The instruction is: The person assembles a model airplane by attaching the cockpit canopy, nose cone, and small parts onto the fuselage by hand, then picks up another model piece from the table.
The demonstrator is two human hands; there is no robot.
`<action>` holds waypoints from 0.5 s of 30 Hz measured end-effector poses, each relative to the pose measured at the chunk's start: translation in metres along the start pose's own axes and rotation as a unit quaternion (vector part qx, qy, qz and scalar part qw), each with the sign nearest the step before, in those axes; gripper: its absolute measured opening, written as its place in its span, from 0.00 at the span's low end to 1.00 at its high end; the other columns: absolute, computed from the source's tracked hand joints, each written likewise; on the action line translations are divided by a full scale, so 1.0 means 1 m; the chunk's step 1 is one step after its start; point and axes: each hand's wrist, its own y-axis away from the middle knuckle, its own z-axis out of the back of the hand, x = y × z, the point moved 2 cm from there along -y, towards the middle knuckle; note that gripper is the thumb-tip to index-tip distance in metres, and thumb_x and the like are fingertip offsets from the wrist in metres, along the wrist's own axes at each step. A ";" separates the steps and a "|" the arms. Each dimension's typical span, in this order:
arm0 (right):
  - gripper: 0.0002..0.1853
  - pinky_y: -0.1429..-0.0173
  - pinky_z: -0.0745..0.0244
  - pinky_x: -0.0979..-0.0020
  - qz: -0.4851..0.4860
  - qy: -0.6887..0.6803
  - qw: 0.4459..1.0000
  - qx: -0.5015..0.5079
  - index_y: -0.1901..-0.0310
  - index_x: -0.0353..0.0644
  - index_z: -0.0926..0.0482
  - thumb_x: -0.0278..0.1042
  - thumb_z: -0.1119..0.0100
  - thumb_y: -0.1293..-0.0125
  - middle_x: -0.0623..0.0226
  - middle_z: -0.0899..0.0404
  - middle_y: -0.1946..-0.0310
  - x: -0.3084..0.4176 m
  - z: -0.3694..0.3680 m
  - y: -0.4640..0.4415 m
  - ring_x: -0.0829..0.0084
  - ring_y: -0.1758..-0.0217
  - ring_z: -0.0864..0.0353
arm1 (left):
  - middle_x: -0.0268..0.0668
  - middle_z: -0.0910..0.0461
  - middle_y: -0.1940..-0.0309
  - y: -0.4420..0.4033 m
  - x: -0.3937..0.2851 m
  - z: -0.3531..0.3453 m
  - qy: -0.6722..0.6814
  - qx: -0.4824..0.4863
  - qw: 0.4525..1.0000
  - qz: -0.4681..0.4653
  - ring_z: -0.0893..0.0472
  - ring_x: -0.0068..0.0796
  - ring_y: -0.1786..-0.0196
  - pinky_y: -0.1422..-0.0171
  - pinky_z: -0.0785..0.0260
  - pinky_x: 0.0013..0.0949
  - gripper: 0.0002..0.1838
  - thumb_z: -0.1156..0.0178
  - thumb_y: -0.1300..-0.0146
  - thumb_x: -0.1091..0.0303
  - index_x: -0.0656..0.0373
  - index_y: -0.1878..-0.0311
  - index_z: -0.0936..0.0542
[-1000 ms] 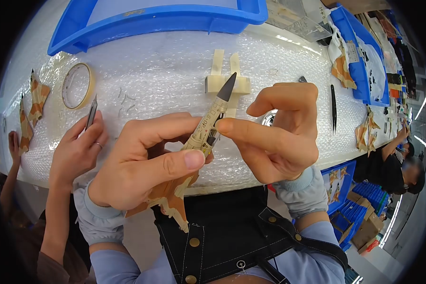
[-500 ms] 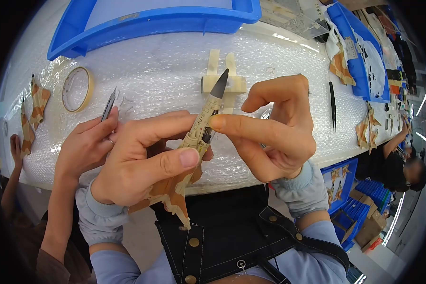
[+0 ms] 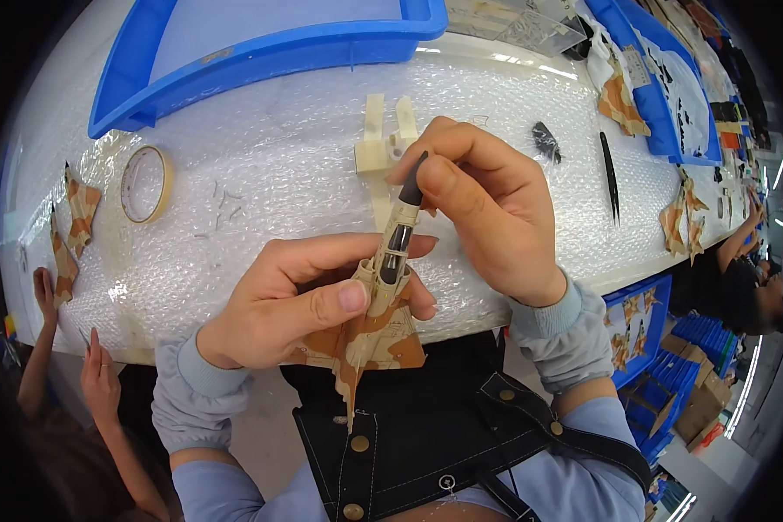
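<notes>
A model jet (image 3: pixel 370 326) in tan and orange camouflage, with a dark nose cone and a dark cockpit, points up and slightly right over the table's front edge. Wrapped round its fuselage from the left is my left hand (image 3: pixel 309 304), thumb on top behind the cockpit. The dark nose cone is pinched between the thumb and fingers of my right hand (image 3: pixel 487 209). Beyond the nose, a cream stand (image 3: pixel 372 157) lies on the bubble wrap, partly behind my right fingers.
Bubble wrap (image 3: pixel 261 130) covers the table. A blue tray (image 3: pixel 278 56) stands at the back, a tape roll (image 3: pixel 146 184) at left, black tweezers (image 3: pixel 611 178) and more jets (image 3: pixel 683 217) at right. A co-worker's hand (image 3: pixel 101 383) with a pointed tool is at lower left.
My right hand has moved from the cockpit side to the nose cone. The jet has rolled so its cockpit and wings face up. The co-worker's hand with the tool has drawn back down-left.
</notes>
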 end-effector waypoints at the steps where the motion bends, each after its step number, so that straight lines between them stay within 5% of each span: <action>1: 0.10 0.50 0.26 0.75 -0.009 -0.004 1.000 -0.001 0.56 0.33 0.21 0.31 0.42 0.30 0.65 0.19 0.61 0.000 0.001 0.000 0.78 0.55 0.21 | 0.49 0.22 0.49 -0.001 0.001 -0.001 0.016 -0.002 1.000 0.002 0.22 0.40 0.43 0.38 0.29 0.40 0.28 0.47 0.29 0.62 0.72 0.33 0.35; 6: 0.09 0.54 0.25 0.77 -0.020 -0.046 0.999 -0.006 0.59 0.33 0.21 0.31 0.41 0.31 0.66 0.19 0.65 0.001 0.004 0.001 0.79 0.59 0.21 | 0.52 0.26 0.43 -0.004 0.006 -0.002 0.019 -0.003 1.000 -0.022 0.23 0.45 0.41 0.36 0.30 0.43 0.28 0.46 0.30 0.63 0.71 0.33 0.34; 12: 0.08 0.57 0.26 0.78 -0.002 -0.037 0.999 -0.013 0.60 0.33 0.20 0.30 0.40 0.32 0.67 0.18 0.66 -0.001 0.004 0.003 0.81 0.61 0.21 | 0.51 0.27 0.39 -0.002 0.002 0.004 -0.046 -0.023 0.999 -0.012 0.23 0.38 0.40 0.37 0.29 0.38 0.26 0.40 0.34 0.65 0.70 0.37 0.29; 15: 0.07 0.58 0.26 0.79 -0.003 -0.034 0.999 -0.030 0.61 0.33 0.20 0.30 0.39 0.33 0.68 0.19 0.67 -0.004 0.003 0.003 0.82 0.63 0.21 | 0.58 0.26 0.42 -0.002 0.003 -0.003 -0.134 -0.067 0.989 -0.020 0.17 0.42 0.51 0.45 0.24 0.42 0.33 0.32 0.44 0.65 0.76 0.40 0.29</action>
